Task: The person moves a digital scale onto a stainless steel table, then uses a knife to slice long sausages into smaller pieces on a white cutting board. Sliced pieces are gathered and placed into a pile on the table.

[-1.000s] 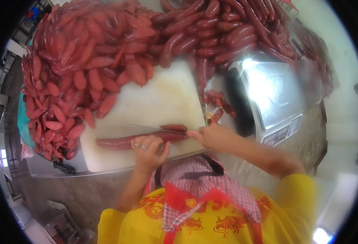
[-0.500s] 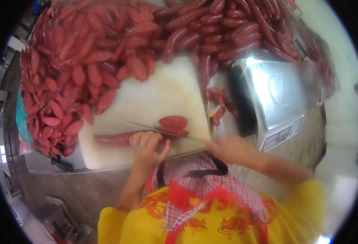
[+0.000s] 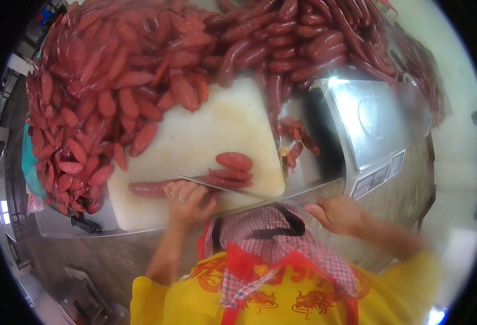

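A red sausage (image 3: 145, 189) lies across the white cutting board (image 3: 217, 127). My left hand (image 3: 188, 203), with a ring on one finger, presses the sausage down with bent fingers. Off the board's front right edge, my right hand (image 3: 337, 215) is closed round a knife's handle, which the fingers mostly hide. The thin knife blade (image 3: 222, 187) slants across the sausage just right of my left fingers. Beyond the blade lie cut oval slices, one flat slice (image 3: 234, 161) behind others that lean together (image 3: 231, 174).
A large heap of sliced sausage (image 3: 103, 86) covers the left and back. Whole sausages (image 3: 298, 43) are piled at the back right. A metal-topped scale (image 3: 366, 124) stands right of the board, with small scraps (image 3: 295, 141) between. A black handle (image 3: 86, 225) juts out at the front left.
My right hand has drawn the knife right and toward me. Another slice now lies by the cut end. My left hand has shifted slightly left along the sausage.
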Demonstrator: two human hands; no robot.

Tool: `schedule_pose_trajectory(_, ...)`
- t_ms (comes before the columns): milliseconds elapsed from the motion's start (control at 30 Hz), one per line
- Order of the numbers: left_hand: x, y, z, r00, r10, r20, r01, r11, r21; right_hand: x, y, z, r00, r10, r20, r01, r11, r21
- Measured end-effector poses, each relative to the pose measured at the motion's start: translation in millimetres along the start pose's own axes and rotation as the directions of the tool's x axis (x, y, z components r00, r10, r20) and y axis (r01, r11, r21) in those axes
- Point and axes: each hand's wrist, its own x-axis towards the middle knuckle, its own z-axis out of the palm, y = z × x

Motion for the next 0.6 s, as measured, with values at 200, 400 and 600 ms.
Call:
schedule_pose_trajectory(200, -1.3, -0.6, -1.7, 0.999, -0.048, 0.023, 0.049, 0.998, -0.046, 109.3, -76.4, 31.8, 0.920, -0.358, -0.162, 0.356, 0.934, -0.039)
schedule_pose_trajectory(400, -14.8, -12.5, -16.6, 1.000, -0.017, -0.009, 0.017, 0.998, 0.062, 33.0, -35.8, 7.9, 0.983, -0.155, -0.103, 0.167, 0.978, 0.123)
schedule_pose_trajectory(600, -14.0, -21.0, -16.4, 0.998, -0.048, 0.047, 0.049, 0.998, -0.031, 5.8, -21.5, -6.1, 0.995, -0.082, -0.064, 0.082, 0.997, -0.002)
